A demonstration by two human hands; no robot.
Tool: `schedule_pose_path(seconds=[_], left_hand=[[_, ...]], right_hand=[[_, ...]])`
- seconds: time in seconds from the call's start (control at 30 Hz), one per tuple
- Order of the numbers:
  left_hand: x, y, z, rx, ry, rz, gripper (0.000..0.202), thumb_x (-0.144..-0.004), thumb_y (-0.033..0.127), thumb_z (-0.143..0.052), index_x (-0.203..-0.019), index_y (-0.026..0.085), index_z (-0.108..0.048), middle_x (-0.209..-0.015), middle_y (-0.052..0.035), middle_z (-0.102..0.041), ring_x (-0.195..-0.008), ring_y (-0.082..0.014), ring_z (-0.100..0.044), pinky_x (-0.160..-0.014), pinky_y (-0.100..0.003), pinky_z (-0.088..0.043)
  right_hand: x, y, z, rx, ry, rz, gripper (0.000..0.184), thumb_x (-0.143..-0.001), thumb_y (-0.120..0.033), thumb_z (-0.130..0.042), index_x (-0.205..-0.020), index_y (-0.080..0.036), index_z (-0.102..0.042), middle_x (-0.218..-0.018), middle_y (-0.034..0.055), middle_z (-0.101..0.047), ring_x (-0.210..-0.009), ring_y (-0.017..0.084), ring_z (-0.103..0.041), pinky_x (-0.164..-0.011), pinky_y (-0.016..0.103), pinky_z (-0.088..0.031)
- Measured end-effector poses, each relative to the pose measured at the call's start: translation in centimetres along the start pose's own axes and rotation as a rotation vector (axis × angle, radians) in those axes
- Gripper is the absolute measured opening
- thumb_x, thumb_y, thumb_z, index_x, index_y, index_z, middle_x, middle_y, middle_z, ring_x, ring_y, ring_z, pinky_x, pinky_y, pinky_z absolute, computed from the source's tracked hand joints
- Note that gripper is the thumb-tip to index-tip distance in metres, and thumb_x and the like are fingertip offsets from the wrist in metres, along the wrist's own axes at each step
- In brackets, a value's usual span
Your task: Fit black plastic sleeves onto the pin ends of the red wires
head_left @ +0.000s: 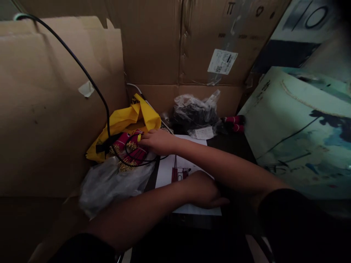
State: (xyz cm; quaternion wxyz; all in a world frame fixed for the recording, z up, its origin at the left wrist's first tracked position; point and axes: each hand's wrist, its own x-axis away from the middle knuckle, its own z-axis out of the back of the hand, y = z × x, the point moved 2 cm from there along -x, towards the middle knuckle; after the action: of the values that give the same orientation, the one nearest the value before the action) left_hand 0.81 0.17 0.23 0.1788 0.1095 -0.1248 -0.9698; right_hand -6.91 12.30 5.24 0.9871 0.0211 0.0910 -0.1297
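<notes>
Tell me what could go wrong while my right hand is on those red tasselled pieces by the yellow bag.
The black cable loops across the red tasselled pieces at your right hand; lifting them could snag it and drag it along. The clear plastic bag beside them sits loosely and might slide. Your left hand, leaning on the printed sheet, may crease it.

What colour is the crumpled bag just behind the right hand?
Bright yellow bag, beside the right hand; the head view shows it best.
</notes>
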Motion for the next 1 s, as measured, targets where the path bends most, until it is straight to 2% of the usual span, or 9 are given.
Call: schedule_pose_path(seconds=[0.1,0.2,0.4,0.57,0.67,0.77,0.87,0.93,1.0], left_hand=[[0.1,-0.2,0.1,0.046,0.101,-0.076,0.038,-0.092,0.046,-0.048,-0.092,0.018,-0.074,-0.101,-0.0047,-0.073,-0.097,-0.0228,-0.065,-0.09,-0.034,-0.047],[0.2,-0.2,0.3,0.101,0.173,-0.143,0.034,-0.092,0.041,-0.049,-0.087,0.017,-0.074,-0.108,-0.0058,-0.072,-0.109,-0.0225,-0.061,-0.099,-0.032,-0.043],[0.3,-0.3,0.4,0.184,0.178,-0.185,0.042,-0.095,0.047,-0.044,-0.086,0.018,-0.072,-0.096,-0.0045,-0.073,-0.107,-0.0204,-0.061,-0.102,-0.03,-0.04],[0.5,-0.4,0.3,0.199,0.146,-0.154,0.043,-0.094,0.049,-0.045,-0.08,0.019,-0.073,-0.085,-0.0024,-0.072,-0.103,-0.0196,-0.062,-0.102,-0.031,-0.04],[0.6,-0.3,0.6,0.192,0.146,-0.158,0.043,-0.094,0.049,-0.045,-0.08,0.019,-0.072,-0.092,-0.0029,-0.072,-0.107,-0.0201,-0.06,-0.104,-0.031,-0.039],[0.6,-0.3,1.1,0.173,0.136,-0.157,0.039,-0.094,0.047,-0.046,-0.094,0.018,-0.073,-0.11,-0.0043,-0.071,-0.113,-0.0208,-0.058,-0.105,-0.031,-0.038],[0.6,-0.3,1.2,0.193,0.114,-0.167,0.035,-0.095,0.041,-0.045,-0.109,0.02,-0.07,-0.121,-0.0036,-0.067,-0.118,-0.0199,-0.056,-0.107,-0.03,-0.037],[0.5,-0.4,1.0,0.214,0.075,-0.151,0.036,-0.095,0.042,-0.044,-0.112,0.021,-0.068,-0.125,-0.0029,-0.065,-0.121,-0.0202,-0.055,-0.106,-0.03,-0.039],[0.4,-0.6,0.4,0.224,0.007,-0.112,0.039,-0.094,0.047,-0.044,-0.112,0.022,-0.068,-0.126,-0.0031,-0.064,-0.121,-0.0218,-0.056,-0.101,-0.03,-0.044]], right_hand=[[-1.6,-0.5,-0.7,-0.002,-0.09,0.03,0.053,-0.083,-0.021,-0.057,-0.135,-0.025,-0.05,-0.132,0.0107,-0.056,-0.114,0.032,-0.052,-0.083,0.045,-0.049],[-2.1,-1.0,-0.9,0.007,-0.17,0.0,0.057,-0.078,-0.029,-0.063,-0.134,-0.024,-0.051,-0.135,0.0132,-0.051,-0.115,0.035,-0.051,-0.085,0.05,-0.049],[-2.6,-1.7,-1.0,0.024,-0.227,-0.014,0.056,-0.078,-0.029,-0.063,-0.13,-0.016,-0.049,-0.127,0.0154,-0.059,-0.114,0.034,-0.053,-0.091,0.051,-0.048],[-3.8,-1.6,-1.2,0.026,-0.271,0.002,0.06,-0.071,-0.029,-0.067,-0.128,-0.019,-0.05,-0.12,0.0135,-0.065,-0.111,0.035,-0.058,-0.086,0.049,-0.051],[-4.4,-1.7,-1.5,0.032,-0.313,-0.01,0.055,-0.069,-0.031,-0.069,-0.121,-0.017,-0.056,-0.115,0.0153,-0.066,-0.107,0.034,-0.061,-0.086,0.048,-0.052],[-4.7,-2.0,-1.5,0.031,-0.367,-0.034,0.05,-0.067,-0.029,-0.072,-0.113,-0.013,-0.061,-0.113,0.0177,-0.067,-0.105,0.035,-0.062,-0.085,0.047,-0.052],[-4.6,-2.2,-0.3,0.002,-0.418,-0.048,0.052,-0.065,-0.026,-0.074,-0.114,-0.013,-0.063,-0.11,0.0169,-0.068,-0.099,0.034,-0.063,-0.08,0.043,-0.052],[-4.7,-1.8,1.3,-0.041,-0.422,-0.038,0.051,-0.067,-0.025,-0.073,-0.116,-0.016,-0.062,-0.107,0.0132,-0.069,-0.091,0.027,-0.065,-0.073,0.036,-0.052],[-5.2,-1.2,3.0,-0.096,-0.388,-0.026,0.035,-0.074,-0.025,-0.065,-0.108,-0.018,-0.066,-0.099,0.0074,-0.071,-0.078,0.019,-0.065,-0.064,0.029,-0.048]])
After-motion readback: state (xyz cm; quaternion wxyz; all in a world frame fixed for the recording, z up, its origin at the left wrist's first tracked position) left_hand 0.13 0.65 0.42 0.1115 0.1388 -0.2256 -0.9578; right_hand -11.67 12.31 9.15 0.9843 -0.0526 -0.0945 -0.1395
